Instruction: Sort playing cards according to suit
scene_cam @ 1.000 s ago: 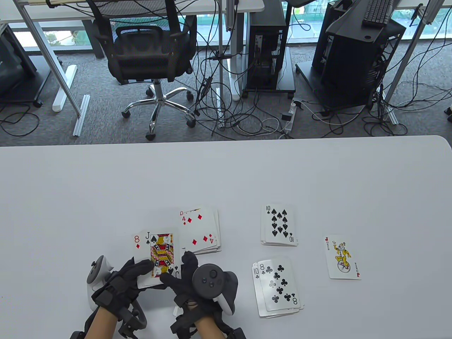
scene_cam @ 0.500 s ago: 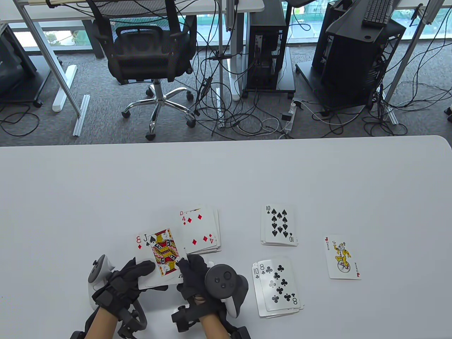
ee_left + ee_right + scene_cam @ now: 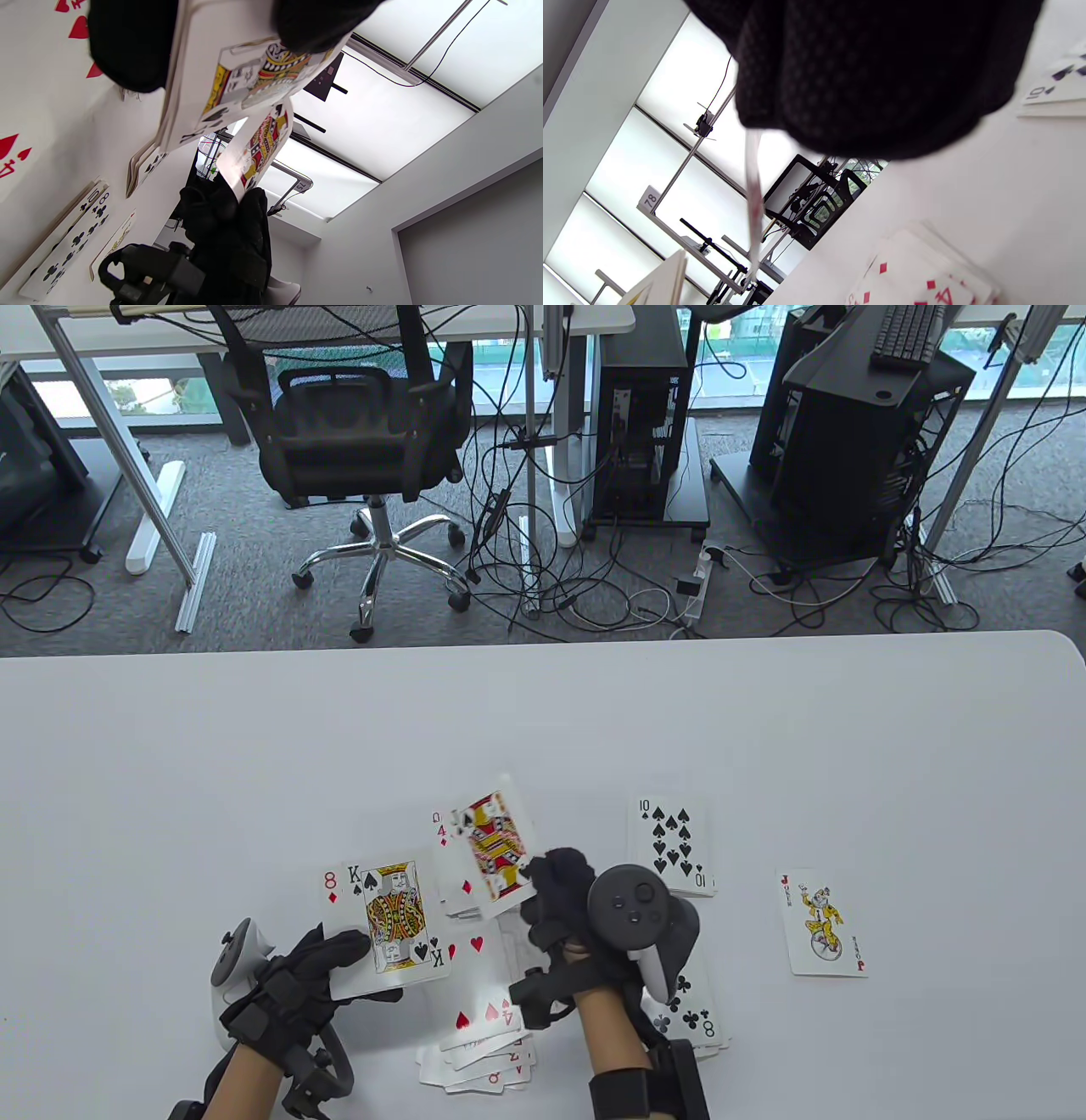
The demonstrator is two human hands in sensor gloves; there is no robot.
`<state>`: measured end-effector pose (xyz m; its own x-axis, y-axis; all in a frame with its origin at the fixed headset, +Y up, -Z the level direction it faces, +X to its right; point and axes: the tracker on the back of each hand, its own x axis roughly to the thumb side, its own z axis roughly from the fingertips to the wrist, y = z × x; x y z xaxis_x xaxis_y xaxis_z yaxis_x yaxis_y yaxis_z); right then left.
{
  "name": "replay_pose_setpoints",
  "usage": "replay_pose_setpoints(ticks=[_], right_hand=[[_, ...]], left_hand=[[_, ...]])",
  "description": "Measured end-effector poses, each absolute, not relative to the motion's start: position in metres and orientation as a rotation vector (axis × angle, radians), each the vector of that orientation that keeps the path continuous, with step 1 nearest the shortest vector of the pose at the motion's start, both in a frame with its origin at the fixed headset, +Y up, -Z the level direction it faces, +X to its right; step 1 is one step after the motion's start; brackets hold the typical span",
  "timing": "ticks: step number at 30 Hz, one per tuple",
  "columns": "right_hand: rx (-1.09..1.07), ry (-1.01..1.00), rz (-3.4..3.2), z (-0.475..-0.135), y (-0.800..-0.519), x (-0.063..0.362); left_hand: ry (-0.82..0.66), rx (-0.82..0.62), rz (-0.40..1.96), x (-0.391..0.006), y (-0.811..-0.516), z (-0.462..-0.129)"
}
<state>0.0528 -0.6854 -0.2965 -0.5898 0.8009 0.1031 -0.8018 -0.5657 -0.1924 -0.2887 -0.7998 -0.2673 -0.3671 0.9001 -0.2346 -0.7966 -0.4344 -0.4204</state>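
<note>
Jack of spades (image 3: 495, 843) now lifted, clubs pile (image 3: 697, 1023) half hidden.

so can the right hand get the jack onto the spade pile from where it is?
Probably yes. The right hand pinches the jack of spades just left of the spade pile, whose ten on top lies uncovered, with only bare table between them.

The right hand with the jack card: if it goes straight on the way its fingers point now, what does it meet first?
The right hand points up and left, over the diamond pile. The jack card in its grip would likely meet that pile first. Its height above the table is unclear.
</note>
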Motion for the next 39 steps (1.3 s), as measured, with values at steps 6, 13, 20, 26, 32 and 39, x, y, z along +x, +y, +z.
replay_pose_setpoints(ticks=[6, 13, 20, 26, 32, 39], right_hand=[[-0.221, -0.282, 2.382, -0.327, -0.685, 0.116], [-0.409, -0.145, 2.445, -0.345, -0.732, 0.158], [-0.667, 0.183, 2.689, -0.359, -0.757, 0.171], [-0.740, 0.414, 2.828, -0.365, -0.767, 0.171], [-0.569, 0.221, 2.882, -0.362, -0.743, 0.159], [-0.038, -0.037, 2.623, -0.342, -0.702, 0.098]], left_hand=[[-0.277, -0.528, 1.962, -0.288, -0.800, -0.267], [-0.283, -0.531, 1.953, -0.286, -0.798, -0.267], [-0.275, -0.544, 1.948, -0.284, -0.800, -0.267], [-0.253, -0.544, 1.939, -0.284, -0.801, -0.266], [-0.239, -0.562, 1.940, -0.282, -0.804, -0.266], [-0.239, -0.556, 1.945, -0.281, -0.805, -0.265]])
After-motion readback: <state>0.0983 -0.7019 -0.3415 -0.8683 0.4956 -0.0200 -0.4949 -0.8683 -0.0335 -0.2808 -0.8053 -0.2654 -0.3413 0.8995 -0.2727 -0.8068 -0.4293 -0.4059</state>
